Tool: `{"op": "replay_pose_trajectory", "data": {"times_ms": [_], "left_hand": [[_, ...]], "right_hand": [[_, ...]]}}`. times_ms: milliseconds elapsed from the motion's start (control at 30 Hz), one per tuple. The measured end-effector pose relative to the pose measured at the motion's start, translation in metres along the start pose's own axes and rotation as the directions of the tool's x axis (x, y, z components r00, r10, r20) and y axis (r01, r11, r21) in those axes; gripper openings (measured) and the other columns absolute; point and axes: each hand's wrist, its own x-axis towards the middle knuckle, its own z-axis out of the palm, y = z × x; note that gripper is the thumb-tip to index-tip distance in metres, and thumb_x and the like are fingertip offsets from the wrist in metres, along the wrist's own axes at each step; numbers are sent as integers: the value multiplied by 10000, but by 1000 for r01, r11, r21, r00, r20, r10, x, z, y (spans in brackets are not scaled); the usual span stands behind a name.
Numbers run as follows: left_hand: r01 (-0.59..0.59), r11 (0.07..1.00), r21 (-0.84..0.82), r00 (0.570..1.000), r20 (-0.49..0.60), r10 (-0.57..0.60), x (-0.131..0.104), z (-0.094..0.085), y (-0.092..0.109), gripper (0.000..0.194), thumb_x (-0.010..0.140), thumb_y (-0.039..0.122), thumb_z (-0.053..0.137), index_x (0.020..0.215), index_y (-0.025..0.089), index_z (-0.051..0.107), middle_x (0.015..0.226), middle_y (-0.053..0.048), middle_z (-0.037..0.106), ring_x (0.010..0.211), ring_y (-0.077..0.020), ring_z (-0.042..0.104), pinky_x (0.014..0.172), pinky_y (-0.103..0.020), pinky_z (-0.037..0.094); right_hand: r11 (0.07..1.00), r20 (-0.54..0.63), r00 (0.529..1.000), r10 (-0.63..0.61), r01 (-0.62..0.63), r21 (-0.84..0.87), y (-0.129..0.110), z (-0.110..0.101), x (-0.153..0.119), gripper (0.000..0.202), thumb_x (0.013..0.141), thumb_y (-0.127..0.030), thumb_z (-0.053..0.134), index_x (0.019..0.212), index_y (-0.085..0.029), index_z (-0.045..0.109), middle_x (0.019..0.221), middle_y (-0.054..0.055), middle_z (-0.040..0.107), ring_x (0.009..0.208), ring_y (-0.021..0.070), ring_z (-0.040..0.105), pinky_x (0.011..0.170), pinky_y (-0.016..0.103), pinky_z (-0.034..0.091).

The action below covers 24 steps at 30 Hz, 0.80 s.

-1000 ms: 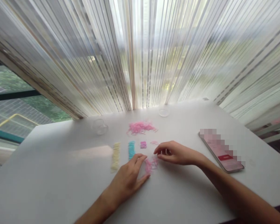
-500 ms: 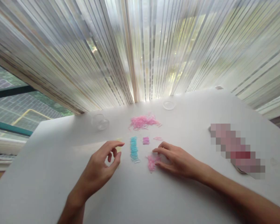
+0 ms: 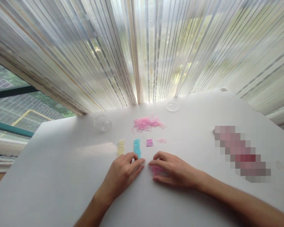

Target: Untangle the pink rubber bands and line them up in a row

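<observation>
Small thin elastic bands lie sorted by colour on the white table. My left hand point(image 3: 126, 170) rests at the near end of the row of blue bands point(image 3: 137, 147), thumb and forefinger nearly together; what is between them, if anything, is too small to see. My right hand point(image 3: 174, 168) arches over a small pink heap of bands point(image 3: 158, 171), forefinger and thumb apart, and partly covers it. The row of yellow bands point(image 3: 121, 147) lies left of the blue one. To its right are a short purple stack of bands point(image 3: 149, 142) and a few pale pink bands point(image 3: 162, 141).
A larger pink pile of bands point(image 3: 148, 123) lies farther back. Clear round containers point(image 3: 105, 125) stand back left, and a clear round lid point(image 3: 172, 107) lies near the back edge. A blurred-out flat object point(image 3: 242, 153) is at right. Striped curtains point(image 3: 153, 56) hang behind the table.
My left hand has moved right, from over the yellow row to the blue row's near end, its fingers closing. My right hand has shifted slightly nearer and left over the small pink heap.
</observation>
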Motion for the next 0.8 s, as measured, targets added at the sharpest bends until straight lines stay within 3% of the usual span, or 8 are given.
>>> {"op": "replay_pose_trajectory", "data": {"times_ms": [167,300,533,700,800], "left_hand": [[-64,997,50,998,26,63,1,2,-2,215,979,213,521,1116,259,681,934,-45,649,695,-151,563,655,-277,449],[-42,999,22,999,4,42,-1,4,-5,182,956,174,537,1072,229,665,943,-43,644,710,-161,585,648,-281,474],[-49,996,-79,991,-129,39,0,5,4,265,952,164,519,1203,209,595,1024,-55,670,810,-189,677,706,-323,573],[-55,982,-178,996,-80,42,1,16,25,450,969,344,546,1372,159,468,1316,-143,609,1036,-227,699,778,-317,621],[-68,983,-171,996,-67,57,3,25,33,475,969,357,548,1383,144,456,1312,-151,618,1062,-245,696,785,-340,629]], "right_hand": [[996,-41,999,11,-7,86,6,-8,-6,378,917,-355,636,1256,-188,620,1092,116,634,948,200,633,862,315,532],[998,-61,998,10,-6,65,12,-15,-9,340,932,-341,614,1232,-182,629,1068,117,647,927,203,639,834,320,536],[998,-88,995,55,-54,23,17,-27,-11,224,908,-124,520,1070,-169,668,975,94,651,845,183,629,764,304,511],[999,-17,998,54,-54,3,14,-31,-13,148,891,-268,645,1004,-172,658,925,71,650,825,186,608,754,311,494],[997,7,998,62,-62,-49,12,-29,-14,240,836,-329,732,1000,-173,655,934,70,645,857,204,601,781,330,493]]}}
